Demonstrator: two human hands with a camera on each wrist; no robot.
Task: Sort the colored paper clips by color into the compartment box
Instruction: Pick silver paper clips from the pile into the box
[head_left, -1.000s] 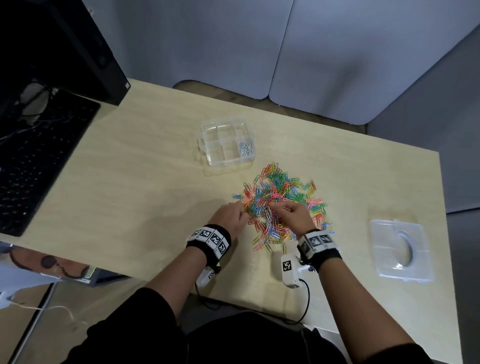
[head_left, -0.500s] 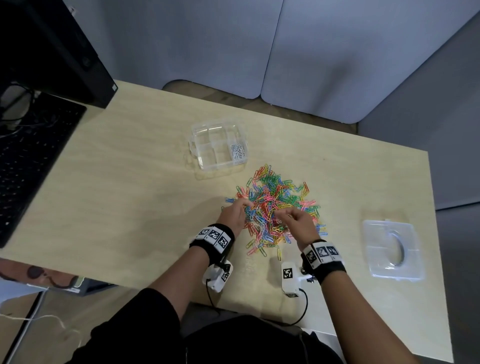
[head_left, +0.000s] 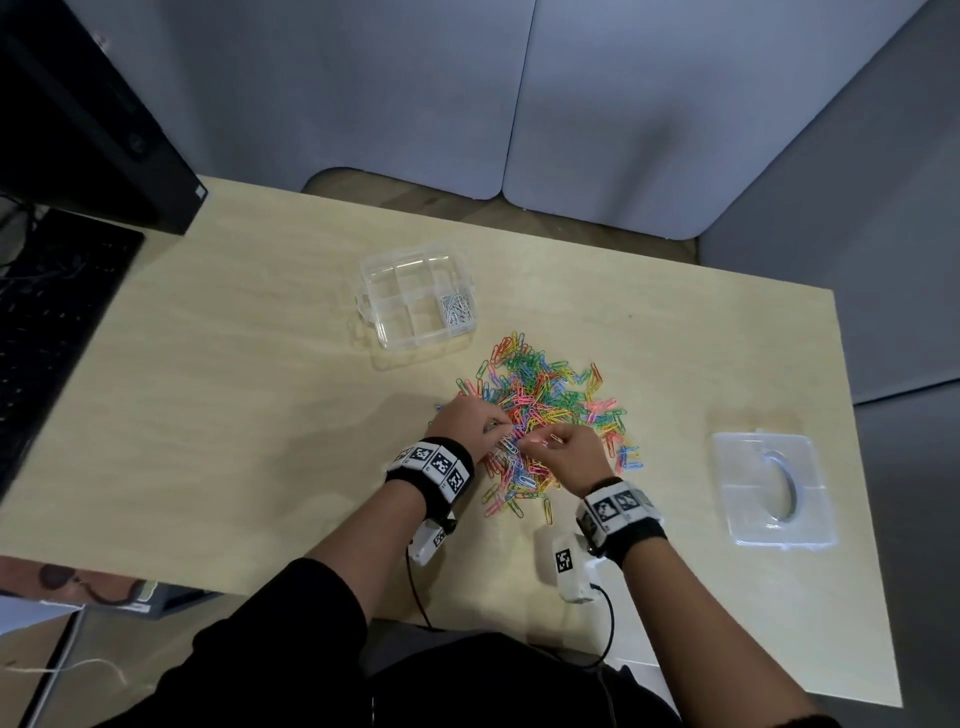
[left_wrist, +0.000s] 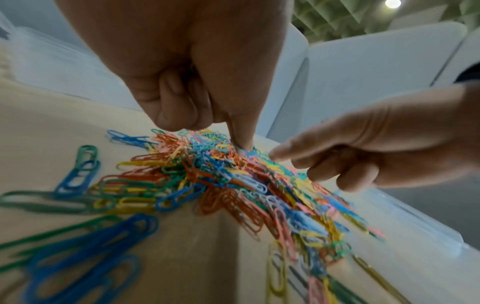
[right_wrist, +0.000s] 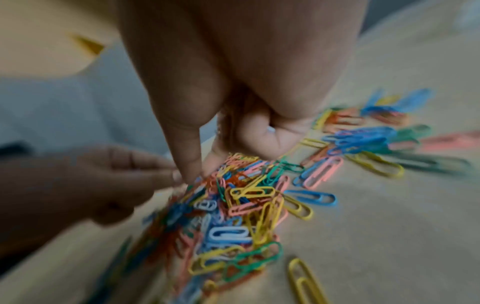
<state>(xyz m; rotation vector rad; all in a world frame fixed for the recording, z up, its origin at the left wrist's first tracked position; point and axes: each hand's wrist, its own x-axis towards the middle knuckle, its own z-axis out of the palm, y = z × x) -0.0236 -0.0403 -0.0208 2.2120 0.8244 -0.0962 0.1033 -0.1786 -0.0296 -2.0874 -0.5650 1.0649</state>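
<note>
A heap of mixed colored paper clips (head_left: 550, 405) lies mid-table, in front of the clear compartment box (head_left: 400, 283). The box's right compartment holds white clips (head_left: 457, 307). My left hand (head_left: 467, 421) sits at the heap's near left edge with its fingers curled and one fingertip (left_wrist: 244, 144) pressed down among the clips (left_wrist: 233, 181); I cannot see whether it holds any. My right hand (head_left: 571, 452) is close beside it, its thumb and forefinger (right_wrist: 192, 170) pinching a pale clip (head_left: 549, 439) at the top of the heap (right_wrist: 246, 205).
The box's clear lid (head_left: 774, 488) lies flat at the right of the table. A black keyboard (head_left: 47, 332) and a dark computer case (head_left: 78, 130) fill the left side. Grey partition panels stand behind the table.
Both hands stay at the heap's near edge; their fingertips have drawn closer together over the clips. The camera has shifted slightly.
</note>
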